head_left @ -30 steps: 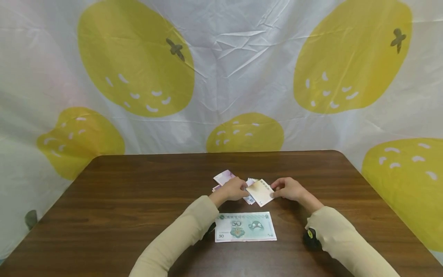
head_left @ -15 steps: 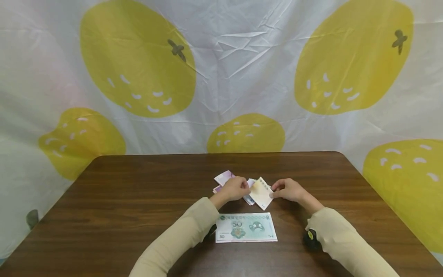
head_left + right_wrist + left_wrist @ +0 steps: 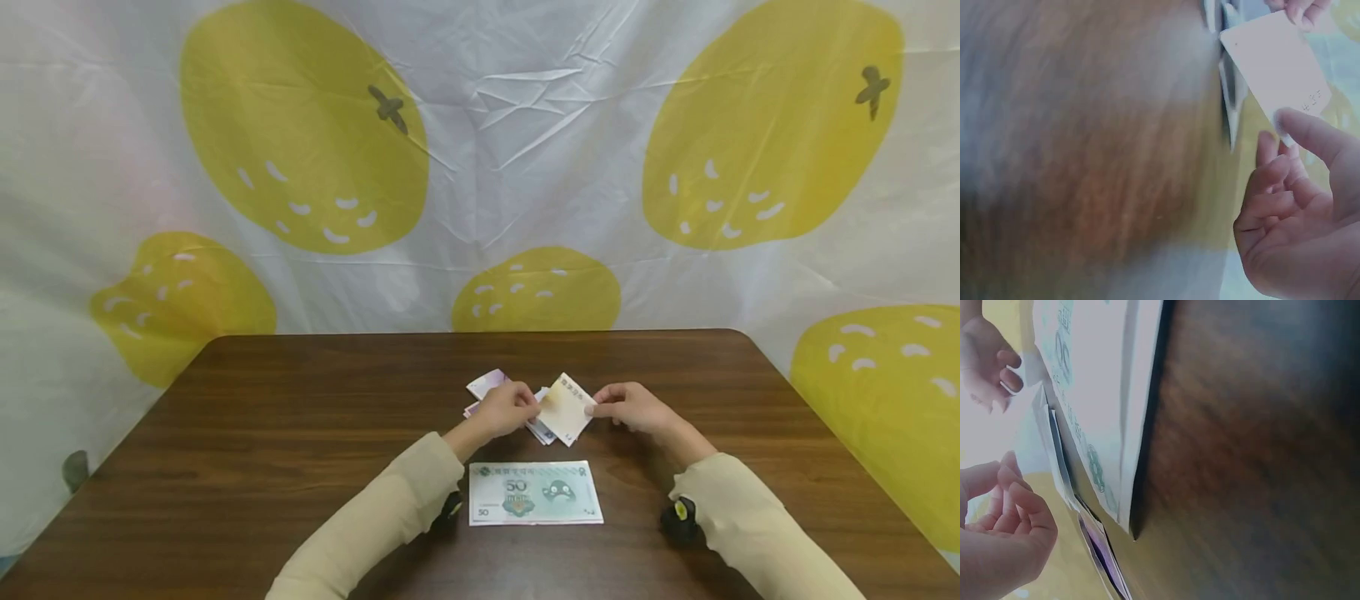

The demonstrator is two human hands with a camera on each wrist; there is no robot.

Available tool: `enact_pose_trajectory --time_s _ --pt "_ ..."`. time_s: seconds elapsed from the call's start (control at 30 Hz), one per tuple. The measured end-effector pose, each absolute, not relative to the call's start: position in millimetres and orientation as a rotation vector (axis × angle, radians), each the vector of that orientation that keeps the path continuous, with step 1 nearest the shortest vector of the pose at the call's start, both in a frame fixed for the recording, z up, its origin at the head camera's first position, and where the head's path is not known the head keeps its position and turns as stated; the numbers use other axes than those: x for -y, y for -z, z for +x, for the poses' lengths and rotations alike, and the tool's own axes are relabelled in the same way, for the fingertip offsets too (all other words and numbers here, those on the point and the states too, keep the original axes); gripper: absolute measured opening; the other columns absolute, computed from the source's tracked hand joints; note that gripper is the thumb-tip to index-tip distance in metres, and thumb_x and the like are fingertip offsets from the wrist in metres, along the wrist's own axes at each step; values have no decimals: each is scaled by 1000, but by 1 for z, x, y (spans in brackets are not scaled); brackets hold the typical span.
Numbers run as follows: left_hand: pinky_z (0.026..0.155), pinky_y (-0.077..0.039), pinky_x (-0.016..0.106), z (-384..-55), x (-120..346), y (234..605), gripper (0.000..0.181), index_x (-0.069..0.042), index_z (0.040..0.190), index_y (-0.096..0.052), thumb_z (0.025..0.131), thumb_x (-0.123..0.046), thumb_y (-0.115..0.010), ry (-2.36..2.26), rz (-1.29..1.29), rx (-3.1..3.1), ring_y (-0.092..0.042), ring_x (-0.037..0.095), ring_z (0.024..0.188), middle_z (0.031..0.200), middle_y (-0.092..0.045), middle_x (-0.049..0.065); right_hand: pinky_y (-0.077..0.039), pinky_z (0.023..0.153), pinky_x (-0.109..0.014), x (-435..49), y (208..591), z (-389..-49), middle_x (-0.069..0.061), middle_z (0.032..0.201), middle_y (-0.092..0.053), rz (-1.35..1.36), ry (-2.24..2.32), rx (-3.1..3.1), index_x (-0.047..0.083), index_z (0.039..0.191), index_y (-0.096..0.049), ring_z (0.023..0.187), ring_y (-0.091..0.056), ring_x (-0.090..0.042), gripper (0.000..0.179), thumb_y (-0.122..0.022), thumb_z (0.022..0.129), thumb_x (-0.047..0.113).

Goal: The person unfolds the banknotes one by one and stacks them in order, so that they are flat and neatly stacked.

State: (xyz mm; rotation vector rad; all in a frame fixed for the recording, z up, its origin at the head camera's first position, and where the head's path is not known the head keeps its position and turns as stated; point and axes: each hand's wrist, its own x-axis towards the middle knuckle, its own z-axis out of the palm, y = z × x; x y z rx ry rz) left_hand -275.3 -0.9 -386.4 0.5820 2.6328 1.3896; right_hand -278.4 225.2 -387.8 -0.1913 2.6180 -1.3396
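While our left hand [image 3: 507,407] and right hand [image 3: 634,407] pinch opposite corners of the cream note [image 3: 567,409] between nearly closed fingertips, partly covering the loose notes [image 3: 541,431], we should grip lightly and evenly, lest it crease.

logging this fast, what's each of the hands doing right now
Left hand: closed, pinching a corner of the cream note.
Right hand: closed, pinching the opposite corner.

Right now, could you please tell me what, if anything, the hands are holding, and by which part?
The pale yellow note: the right hand pinches one corner, and the left hand appears to pinch the opposite one.
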Motion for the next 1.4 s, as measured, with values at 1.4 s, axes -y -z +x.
enact_pose_trajectory --time_s 1.4 --pt "49 -39 24 -264 26 384 16 0 99 -57 83 -1 -56 -1794 613 -2337 -55 33 64 65 -56 3 -33 45 -23 -202 373 -259 -7 64 -50 -306 1590 -2394 -6 95 -61 52 -41 -12 26 -59 84 18"
